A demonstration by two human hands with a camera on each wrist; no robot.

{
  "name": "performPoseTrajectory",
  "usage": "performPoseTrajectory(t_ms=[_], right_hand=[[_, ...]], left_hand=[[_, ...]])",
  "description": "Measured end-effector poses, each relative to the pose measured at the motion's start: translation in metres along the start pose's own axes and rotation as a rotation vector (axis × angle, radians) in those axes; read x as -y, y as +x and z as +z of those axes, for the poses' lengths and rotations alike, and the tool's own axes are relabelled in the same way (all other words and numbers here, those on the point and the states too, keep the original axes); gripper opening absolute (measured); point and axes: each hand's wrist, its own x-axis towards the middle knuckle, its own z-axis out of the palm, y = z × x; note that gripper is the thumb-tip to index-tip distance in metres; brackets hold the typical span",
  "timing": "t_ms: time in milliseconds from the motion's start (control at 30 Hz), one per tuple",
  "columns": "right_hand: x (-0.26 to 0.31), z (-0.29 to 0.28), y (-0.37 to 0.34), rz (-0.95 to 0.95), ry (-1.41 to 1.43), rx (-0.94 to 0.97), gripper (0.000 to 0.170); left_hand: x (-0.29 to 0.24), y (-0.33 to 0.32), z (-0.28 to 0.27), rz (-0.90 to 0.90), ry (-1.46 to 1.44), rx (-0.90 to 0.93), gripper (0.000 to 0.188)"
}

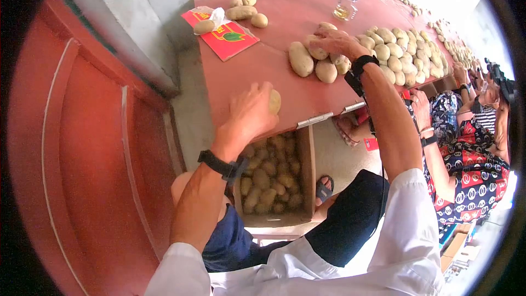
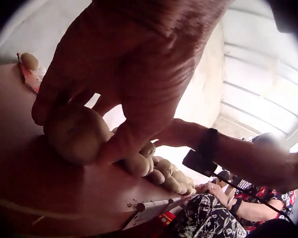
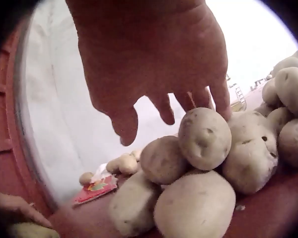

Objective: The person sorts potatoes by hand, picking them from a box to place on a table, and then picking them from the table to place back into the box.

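My left hand (image 1: pixel 249 112) grips a potato (image 1: pixel 275 102) near the front edge of the red table (image 1: pixel 274 82). In the left wrist view the thumb and fingers wrap round that potato (image 2: pixel 77 133), low over the tabletop. Over a small heap of potatoes (image 1: pixel 301 59) reaches my right hand (image 1: pixel 337 44). Its fingers are spread and point down in the right wrist view, with the fingertips partly hidden behind the topmost potato (image 3: pixel 204 139). A potato with small dark holes (image 3: pixel 251 151) lies beside that one.
Below the table edge stands a box (image 1: pixel 274 220) of potatoes. A red card (image 1: pixel 230 44) and several potatoes (image 1: pixel 241 12) lie far left. Behind the right hand are a glass jar (image 1: pixel 346 5) and a larger potato pile (image 1: pixel 405 57). Other people (image 1: pixel 471 170) sit along the right.
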Motion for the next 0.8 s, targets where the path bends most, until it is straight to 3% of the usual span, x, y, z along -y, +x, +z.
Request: performPoseTrajectory(t_ms=[33,100,233,300,333,400,433,533,667,700,800], right_hand=[[0.021,-0.013,-0.006,-0.005,-0.004,-0.004,0.068],[0.084,-0.049,-0.033,0.266,0.069,0.162,0.060],[0.083,-0.027,-0.028,0.325,0.144,0.096,0.061],[0.085,-0.024,-0.029,-0.252,-0.672,0.210,0.065],[0.088,-0.027,-0.032,-0.252,-0.677,0.211,0.065],[0.093,-0.030,-0.044,-0.183,-0.185,0.170,0.064],[0.097,-0.025,-0.044,-0.182,-0.185,0.171,0.064],[0.122,-0.010,-0.043,0.276,0.156,0.059,0.071],[0.141,-0.018,-0.069,0.108,0.160,0.003,0.068],[0.144,-0.016,-0.069,0.133,0.169,0.001,0.078],[0.135,-0.008,-0.074,0.175,0.232,-0.151,0.072]], left_hand=[[0.001,-0.002,-0.001,0.000,0.020,0.012,0.056],[0.005,-0.004,-0.001,-0.010,-0.006,0.008,0.057],[0.006,-0.010,-0.004,-0.047,-0.071,0.021,0.059],[0.005,-0.011,-0.006,-0.059,-0.084,0.037,0.061],[0.004,-0.011,-0.007,-0.068,-0.092,0.051,0.063],[0.002,-0.011,-0.009,-0.069,-0.085,0.051,0.069],[0.001,-0.011,-0.010,-0.071,-0.076,0.053,0.074],[-0.004,-0.012,-0.015,-0.094,-0.077,0.098,0.084],[-0.001,-0.017,-0.008,-0.036,-0.099,0.019,0.076],[-0.002,-0.018,-0.010,-0.055,-0.102,0.045,0.077],[-0.004,-0.018,-0.016,-0.091,-0.100,0.093,0.084]])
